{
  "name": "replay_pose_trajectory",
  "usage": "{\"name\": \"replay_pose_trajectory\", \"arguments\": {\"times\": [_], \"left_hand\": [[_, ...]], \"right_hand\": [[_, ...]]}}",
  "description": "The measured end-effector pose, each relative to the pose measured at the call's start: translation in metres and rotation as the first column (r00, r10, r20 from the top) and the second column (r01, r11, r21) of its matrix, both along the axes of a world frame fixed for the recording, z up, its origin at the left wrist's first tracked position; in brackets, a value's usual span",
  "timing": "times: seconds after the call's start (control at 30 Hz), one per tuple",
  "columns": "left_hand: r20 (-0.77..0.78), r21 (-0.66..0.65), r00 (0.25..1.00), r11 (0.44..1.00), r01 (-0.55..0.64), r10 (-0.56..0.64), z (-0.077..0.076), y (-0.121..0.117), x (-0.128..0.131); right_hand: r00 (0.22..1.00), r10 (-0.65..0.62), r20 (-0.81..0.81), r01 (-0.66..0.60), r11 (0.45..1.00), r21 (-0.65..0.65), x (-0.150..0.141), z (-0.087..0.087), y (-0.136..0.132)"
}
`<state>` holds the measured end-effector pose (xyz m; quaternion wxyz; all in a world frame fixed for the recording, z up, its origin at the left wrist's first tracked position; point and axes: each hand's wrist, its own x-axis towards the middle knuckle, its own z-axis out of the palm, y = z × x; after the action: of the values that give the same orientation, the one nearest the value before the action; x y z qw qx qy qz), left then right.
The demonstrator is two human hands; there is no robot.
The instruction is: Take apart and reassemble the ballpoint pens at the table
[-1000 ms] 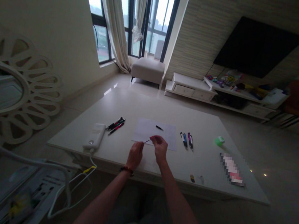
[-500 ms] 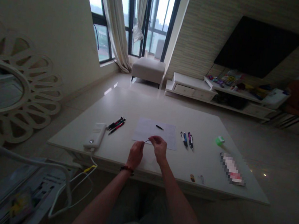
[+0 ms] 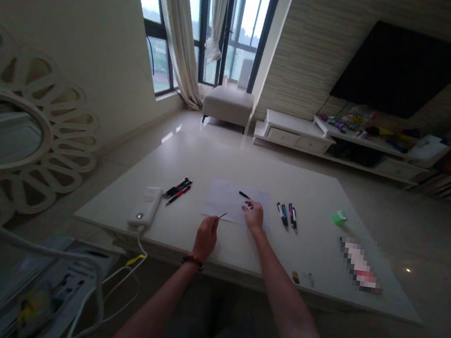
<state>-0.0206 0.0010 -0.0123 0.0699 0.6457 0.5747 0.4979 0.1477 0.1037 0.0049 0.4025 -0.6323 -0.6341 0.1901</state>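
Note:
My left hand [image 3: 205,236] is closed on a thin dark pen refill [image 3: 223,215], which points up and to the right over the near edge of the white paper [image 3: 222,195]. Over the right half of the paper is my right hand [image 3: 255,216], its fingers apart and nothing seen between them. Just beyond those fingertips lies a short black pen barrel [image 3: 243,194]. To the right of the paper several pens [image 3: 284,215] lie side by side, with blue and purple parts. A bunch of black and red pens [image 3: 178,189] rests to the left.
A white power bank [image 3: 146,206] with a cable stands near the left edge of the white table [image 3: 194,156]. Toward the right are a green object [image 3: 339,218] and a blurred-out pink item [image 3: 360,265]. Two small pieces [image 3: 296,278] lie near the front edge.
My right hand has let go of the refill's far end and moved right, toward the black barrel, its fingers opening. My left hand keeps the refill. The view has shifted slightly.

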Motion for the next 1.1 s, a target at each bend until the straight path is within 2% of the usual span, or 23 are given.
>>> {"name": "replay_pose_trajectory", "arguments": {"times": [0.1,0.17,0.27,0.47,0.63,0.77,0.87,0.93,1.0,1.1], "left_hand": [[-0.024,0.001,1.000,1.000,0.012,-0.012,-0.002,0.000,0.000],[-0.038,-0.001,0.999,1.000,0.020,-0.020,-0.002,0.000,0.000],[-0.049,-0.002,0.999,1.000,0.016,-0.016,-0.002,0.001,0.000],[-0.075,-0.025,0.996,0.999,0.044,-0.046,0.000,-0.001,0.001],[-0.100,-0.028,0.992,0.997,0.073,-0.075,0.003,-0.002,0.002],[-0.130,-0.044,0.988,0.996,0.082,-0.088,0.003,-0.002,0.003],[-0.129,-0.040,0.989,0.997,0.064,-0.069,0.002,-0.002,0.003],[-0.128,-0.039,0.990,0.997,0.059,-0.064,0.001,-0.002,0.003],[-0.128,-0.043,0.989,0.997,0.066,-0.071,0.001,-0.001,0.002],[-0.135,-0.047,0.987,0.996,0.076,-0.082,0.002,0.000,0.002]], "right_hand": [[0.972,-0.101,0.214,0.103,0.995,0.004,0.009,-0.006,0.039],[0.951,-0.089,0.297,0.097,0.995,-0.014,0.009,-0.009,0.055],[0.928,-0.042,0.369,0.064,0.997,-0.048,0.010,-0.017,0.064],[0.920,0.025,0.392,0.000,0.998,-0.062,0.017,-0.024,0.063],[0.924,0.004,0.381,0.029,0.996,-0.079,0.016,-0.015,0.071],[0.965,0.028,0.260,0.002,0.993,-0.116,0.014,-0.002,0.074],[0.996,0.040,0.078,-0.034,0.997,-0.069,0.015,0.008,0.057],[0.990,0.112,-0.091,-0.114,0.993,-0.025,0.019,0.014,0.033],[0.937,0.211,-0.278,-0.208,0.977,0.041,0.025,0.019,0.000],[0.862,0.236,-0.448,-0.223,0.971,0.082,0.031,0.029,-0.049]]}}
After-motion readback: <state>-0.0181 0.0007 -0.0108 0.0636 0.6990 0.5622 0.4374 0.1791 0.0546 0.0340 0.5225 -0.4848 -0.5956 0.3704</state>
